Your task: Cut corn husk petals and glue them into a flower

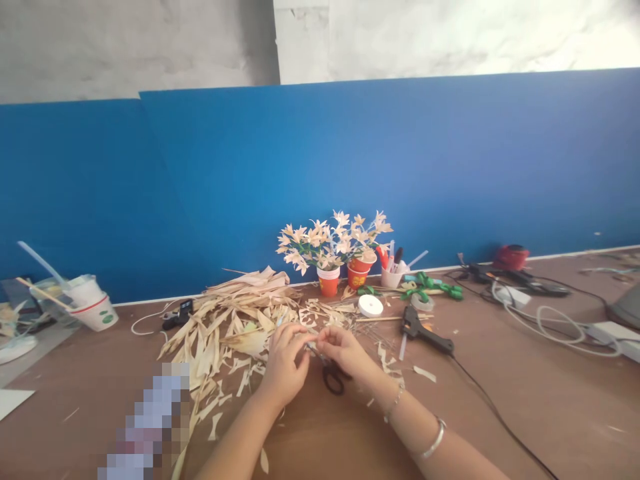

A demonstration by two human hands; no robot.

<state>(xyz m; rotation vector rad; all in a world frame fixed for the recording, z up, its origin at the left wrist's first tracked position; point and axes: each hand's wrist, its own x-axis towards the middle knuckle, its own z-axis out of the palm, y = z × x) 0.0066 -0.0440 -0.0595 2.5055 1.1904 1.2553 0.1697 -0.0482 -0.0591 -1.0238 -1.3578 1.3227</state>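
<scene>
My left hand [289, 365] and my right hand [347, 351] meet above the table, fingertips almost touching. Both are closed in a pinch, and what lies between the fingers is too small and too covered to name. Scissors with dark handles [333, 379] lie just under my hands, their blades partly hidden. Left of and behind my left hand spreads a heap of dried husks [220, 327], with cut scraps [216, 423] in front of it. Beyond my hands, pale handmade flowers [335, 240] stand in a red paper cup [329, 283].
A glue gun [425, 331] with a trailing cord lies to the right, near a white spool [371, 305] and green tape [430, 287]. Cables [560, 320] sprawl at far right. A white cup [95, 310] stands left. The blue panel [350, 147] bounds the table's back.
</scene>
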